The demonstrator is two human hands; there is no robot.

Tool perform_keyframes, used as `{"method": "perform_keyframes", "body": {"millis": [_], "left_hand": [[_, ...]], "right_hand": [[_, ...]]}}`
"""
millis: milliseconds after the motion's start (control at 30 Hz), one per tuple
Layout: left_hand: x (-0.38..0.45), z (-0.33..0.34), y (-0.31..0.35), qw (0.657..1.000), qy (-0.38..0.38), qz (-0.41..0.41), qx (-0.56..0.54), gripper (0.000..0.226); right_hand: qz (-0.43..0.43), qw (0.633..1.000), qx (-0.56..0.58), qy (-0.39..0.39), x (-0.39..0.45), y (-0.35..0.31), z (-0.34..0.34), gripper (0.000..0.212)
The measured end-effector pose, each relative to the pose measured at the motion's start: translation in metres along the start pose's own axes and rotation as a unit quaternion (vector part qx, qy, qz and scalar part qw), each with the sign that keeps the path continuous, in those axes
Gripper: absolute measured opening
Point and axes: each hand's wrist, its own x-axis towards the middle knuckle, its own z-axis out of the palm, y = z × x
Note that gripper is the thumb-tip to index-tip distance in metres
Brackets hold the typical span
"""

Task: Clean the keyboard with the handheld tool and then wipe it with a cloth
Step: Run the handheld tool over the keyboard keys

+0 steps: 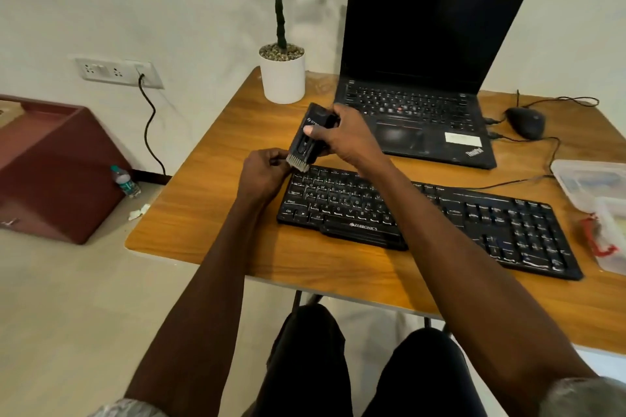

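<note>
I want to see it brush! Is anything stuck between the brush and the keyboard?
Nothing visible. The right hand holds the cleaning tool, its bristles just above the keyboard's top-left corner. The left hand touches the bristles from the side.

Person seen from own head height. Both forearms bare from above the elbow down to the left hand [262, 174] and the right hand [345, 139]. No watch, ring or band visible on either wrist or on the fingers that show. Short sleeves of a light grey fabric appear at the bottom corners of the view, one per arm. Legs clad in black trousers, knees visible under the arms.
</note>
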Motion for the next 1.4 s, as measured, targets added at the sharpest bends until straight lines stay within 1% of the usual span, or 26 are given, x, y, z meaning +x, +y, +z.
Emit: {"method": "perform_keyframes", "body": {"millis": [100, 200, 267, 333, 367, 400, 467, 500, 600, 633, 667, 733, 767, 833, 867, 933, 1000, 1067, 1133, 1200, 1300, 1367, 1400], "left_hand": [[0.000, 0.000, 0.001, 1.000, -0.007, 0.000, 0.004, 0.015], [0.000, 0.000, 0.000, 1.000, -0.001, 0.001, 0.007, 0.013], [-0.001, 0.000, 0.001, 1.000, 0.002, 0.004, 0.013, 0.014], [-0.001, 0.000, 0.002, 1.000, -0.006, 0.006, 0.014, 0.013], [-0.001, 0.001, 0.002, 1.000, -0.009, 0.005, 0.011, 0.013], [0.000, 0.001, 0.002, 1.000, -0.008, 0.002, 0.008, 0.014], [0.001, 0.002, 0.001, 1.000, 0.000, -0.007, 0.001, 0.014], [0.001, 0.002, 0.001, 1.000, 0.002, -0.010, -0.002, 0.014], [0.001, 0.002, 0.003, 1.000, -0.009, -0.011, -0.004, 0.015], [0.001, 0.002, 0.004, 1.000, -0.012, -0.012, -0.007, 0.016], [0.000, 0.003, 0.005, 1.000, -0.011, -0.014, -0.011, 0.017], [0.000, 0.003, 0.006, 1.000, -0.005, -0.017, -0.014, 0.016], [0.000, 0.003, 0.006, 1.000, -0.004, -0.017, -0.014, 0.016], [0.000, 0.003, 0.006, 1.000, -0.007, -0.019, -0.018, 0.015], [0.000, 0.003, 0.006, 0.999, -0.010, -0.022, -0.022, 0.015], [0.002, 0.004, 0.005, 0.999, -0.011, -0.028, -0.021, 0.014], [0.003, 0.005, 0.002, 1.000, -0.009, -0.025, -0.012, 0.014], [0.003, 0.004, 0.000, 1.000, -0.007, -0.013, -0.004, 0.014], [0.003, 0.004, 0.001, 1.000, -0.011, -0.004, 0.006, 0.014], [0.004, 0.004, 0.002, 1.000, -0.014, 0.001, 0.014, 0.013], [0.005, 0.005, 0.002, 1.000, -0.012, 0.004, 0.026, 0.013], [0.006, 0.005, 0.000, 0.999, -0.011, 0.005, 0.030, 0.014], [0.006, 0.005, 0.000, 0.999, -0.014, 0.007, 0.032, 0.015]], "right_hand": [[-0.016, 0.990, -0.136, -0.027, 0.007, -0.001, 0.007, 0.037], [-0.057, 0.975, -0.216, 0.017, 0.010, -0.004, 0.008, 0.042], [-0.067, 0.974, -0.215, 0.023, 0.013, -0.005, 0.006, 0.043], [-0.049, 0.983, -0.175, -0.013, 0.014, -0.007, 0.004, 0.043], [-0.043, 0.983, -0.176, -0.027, 0.014, -0.006, 0.004, 0.043], [-0.043, 0.978, -0.200, -0.030, 0.015, -0.005, 0.004, 0.043], [-0.054, 0.964, -0.259, 0.007, 0.016, -0.006, 0.002, 0.045], [-0.056, 0.963, -0.263, 0.022, 0.017, -0.006, 0.000, 0.045], [-0.027, 0.987, -0.155, -0.019, 0.013, -0.007, -0.002, 0.039], [-0.022, 0.988, -0.150, -0.025, 0.011, -0.006, -0.002, 0.039], [-0.024, 0.982, -0.184, -0.017, 0.011, -0.005, -0.002, 0.041], [-0.035, 0.966, -0.253, 0.030, 0.009, -0.004, -0.005, 0.045], [-0.033, 0.971, -0.234, 0.036, 0.008, -0.004, -0.008, 0.044], [-0.016, 0.991, -0.129, 0.005, 0.006, -0.002, -0.012, 0.039], [-0.011, 0.993, -0.114, -0.006, 0.004, -0.002, -0.012, 0.038], [-0.019, 0.984, -0.174, -0.005, 0.000, 0.000, -0.012, 0.041], [-0.035, 0.972, -0.227, 0.044, 0.000, 0.001, -0.012, 0.044], [-0.047, 0.973, -0.218, 0.057, 0.000, -0.001, -0.011, 0.042], [-0.042, 0.983, -0.177, 0.028, -0.001, -0.002, -0.009, 0.040], [-0.036, 0.980, -0.197, 0.007, -0.002, -0.002, -0.008, 0.042], [-0.034, 0.968, -0.243, 0.043, -0.002, -0.002, -0.010, 0.047], [-0.040, 0.972, -0.225, 0.050, -0.002, -0.003, -0.012, 0.046], [-0.037, 0.978, -0.201, 0.036, -0.004, -0.004, -0.012, 0.044]]}}
